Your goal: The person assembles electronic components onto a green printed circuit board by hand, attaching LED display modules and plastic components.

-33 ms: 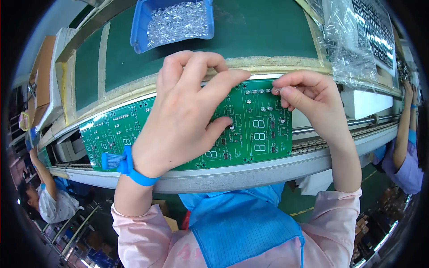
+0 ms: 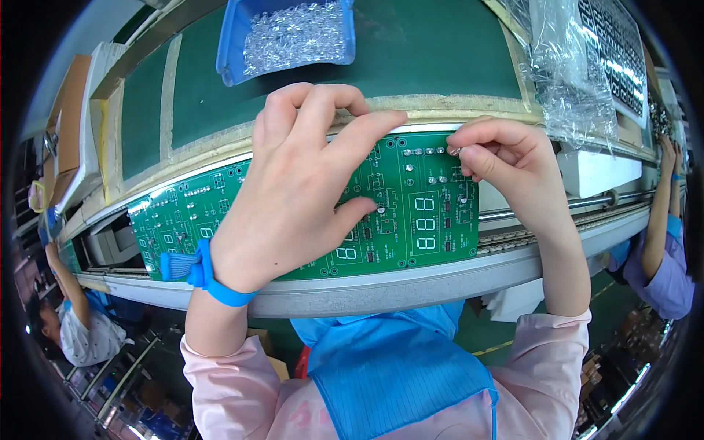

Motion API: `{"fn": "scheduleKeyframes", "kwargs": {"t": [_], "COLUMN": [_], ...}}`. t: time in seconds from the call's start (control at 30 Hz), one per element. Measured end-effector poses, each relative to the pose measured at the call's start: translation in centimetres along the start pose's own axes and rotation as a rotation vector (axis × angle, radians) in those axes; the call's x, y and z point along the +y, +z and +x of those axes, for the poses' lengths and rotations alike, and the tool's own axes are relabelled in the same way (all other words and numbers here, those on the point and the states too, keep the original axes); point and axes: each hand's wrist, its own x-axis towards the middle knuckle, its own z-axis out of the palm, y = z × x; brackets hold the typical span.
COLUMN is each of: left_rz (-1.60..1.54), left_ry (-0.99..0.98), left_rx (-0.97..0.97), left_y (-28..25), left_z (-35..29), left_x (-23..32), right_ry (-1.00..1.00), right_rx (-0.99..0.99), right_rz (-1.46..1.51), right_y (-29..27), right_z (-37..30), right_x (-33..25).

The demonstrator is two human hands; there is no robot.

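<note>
A long green circuit board (image 2: 447,242) with white outlined digit shapes and several small mounted parts lies along the rail in front of me. My left hand (image 2: 293,183) spreads over the board's middle, thumb and forefinger well apart and its other fingers bent; it covers part of the board. A blue wristband (image 2: 224,286) with a gathered piece circles that wrist. At the board's far right corner, my right hand (image 2: 506,158) pinches a small clear LED (image 2: 456,152) between thumb and forefinger, just beside a row of similar clear LEDs (image 2: 429,152).
A blue bin (image 2: 224,55) heaped with small clear parts stands on the green surface (image 2: 418,51) beyond the board. Clear plastic wrap (image 2: 568,81) and a tray of dark parts sit at far right. A metal rail (image 2: 411,282) runs along the near side. Other people work at both sides.
The picture has shifted very slightly. Both hands keep the same pose, and the right still pinches the LED at the board's far right corner.
</note>
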Motion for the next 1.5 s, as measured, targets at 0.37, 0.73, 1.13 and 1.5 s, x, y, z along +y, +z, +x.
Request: {"fn": "scheduleKeyframes", "kwargs": {"t": [0.37,0.73,1.13,1.5], "left_rz": [-0.015,-0.016,-0.023,-0.022], "left_ry": [-0.082,-0.067,-0.073,-0.069], "left_rx": [0.013,0.034,0.045,0.050], "left_y": [1.0,1.4,1.5,1.5], "left_z": [-0.7,-0.7,-0.9,-0.9], "left_x": [-0.2,-0.1,-0.2,-0.2], "right_ry": [-0.178,-0.178,-0.314,-0.420], "right_rx": [-0.034,0.004,-0.016,-0.054], "right_rz": [-0.183,-0.316,-0.666,-0.795], "right_y": [0.4,1.0,1.6,2.1], "right_z": [-0.5,-0.9,-0.4,-0.3], "right_x": [-0.3,-0.2,-0.2,-0.5]}}
